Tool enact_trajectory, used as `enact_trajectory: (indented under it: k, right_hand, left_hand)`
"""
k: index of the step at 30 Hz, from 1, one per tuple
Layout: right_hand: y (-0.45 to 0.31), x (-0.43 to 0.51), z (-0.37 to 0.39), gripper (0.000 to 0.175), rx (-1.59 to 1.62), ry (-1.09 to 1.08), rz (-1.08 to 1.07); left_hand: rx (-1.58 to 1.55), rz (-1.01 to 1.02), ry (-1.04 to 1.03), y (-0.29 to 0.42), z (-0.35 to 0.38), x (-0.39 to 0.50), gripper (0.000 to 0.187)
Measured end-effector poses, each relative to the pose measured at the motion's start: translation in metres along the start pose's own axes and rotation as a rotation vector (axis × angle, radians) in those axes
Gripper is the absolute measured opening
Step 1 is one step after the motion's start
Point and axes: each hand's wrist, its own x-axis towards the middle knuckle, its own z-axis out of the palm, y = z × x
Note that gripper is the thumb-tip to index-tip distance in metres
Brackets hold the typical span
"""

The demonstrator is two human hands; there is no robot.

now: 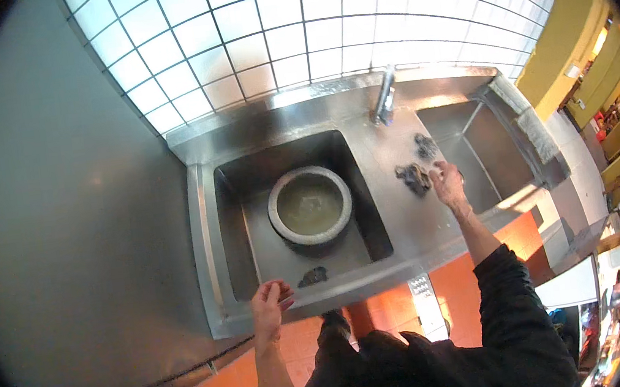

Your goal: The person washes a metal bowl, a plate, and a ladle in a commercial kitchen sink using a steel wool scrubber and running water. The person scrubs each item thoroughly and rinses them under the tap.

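Observation:
A round metal pot (284,226) with cloudy liquid (310,202) stands in the left basin of a stainless-steel double sink (408,251). Over that basin's front edge is my left hand (269,302), fingers loosely curled and nothing seen in them. Just right of it lies a dark, crumpled clump (312,276). My right hand (449,184) is over the divider, by the right basin's edge. Beside its fingertips sits another dark clump (414,179), perhaps a cloth or scourer. Behind that is a grey scouring pad (425,146). Whether my right fingers hold anything is unclear.
A metal faucet (385,99) rises behind the divider, before a glass-block wall (303,33). The right basin (498,155) has light cloths (536,136) along its far-right rim. A large metal panel (82,208) borders the left side. Below is orange tiled floor (458,285).

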Motion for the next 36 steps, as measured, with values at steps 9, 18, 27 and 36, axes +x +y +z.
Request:
enact_trajectory:
  k: [9, 18, 27, 36]
  right_hand:
    - [0.052, 0.137, 0.067, 0.056, -0.371, -0.23, -0.065]
    - [-0.113, 0.09, 0.137, 0.027, 0.248, -0.499, -0.167]
    - [-0.087, 0.004, 0.419, 0.046, -0.052, -0.498, -0.117]
    - [-0.191, -0.066, 0.366, 0.036, 0.472, -0.799, -0.796]
  left_hand:
    - [0.131, -0.311, -0.015, -0.013, 0.01, 0.194, 0.026]
    - [0.379, -0.275, 0.385, -0.12, -0.01, 0.322, 0.035]
    - [-0.173, -0.381, 0.199, -0.136, 0.004, 0.345, 0.038]
    - [-0.466, -0.663, 0.184, -0.127, -0.009, 0.346, 0.043]
